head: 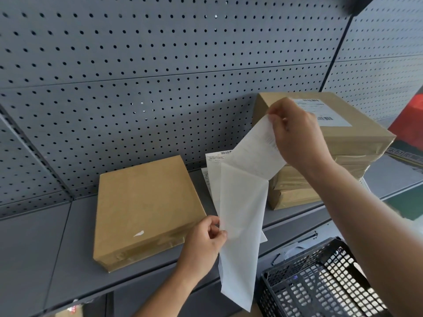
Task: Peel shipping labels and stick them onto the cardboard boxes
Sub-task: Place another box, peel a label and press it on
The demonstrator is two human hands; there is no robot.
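A flat brown cardboard box (146, 209) lies on the grey shelf, bare on top except for a small white scrap. My left hand (206, 239) pinches the left edge of a long translucent backing strip (240, 227) that hangs down past the shelf edge. My right hand (295, 133) holds the upper corner of a white shipping label (254, 154), lifted partly off the strip, its print showing through. To the right stands a stack of several brown boxes (343, 145); the top one carries a stuck label (325, 110). More loose labels (212, 165) lie behind the strip.
A grey pegboard wall (160, 65) backs the grey shelf (57, 259). A black plastic mesh crate (320, 282) sits below the shelf edge at the lower right. A red object (409, 124) shows at the far right.
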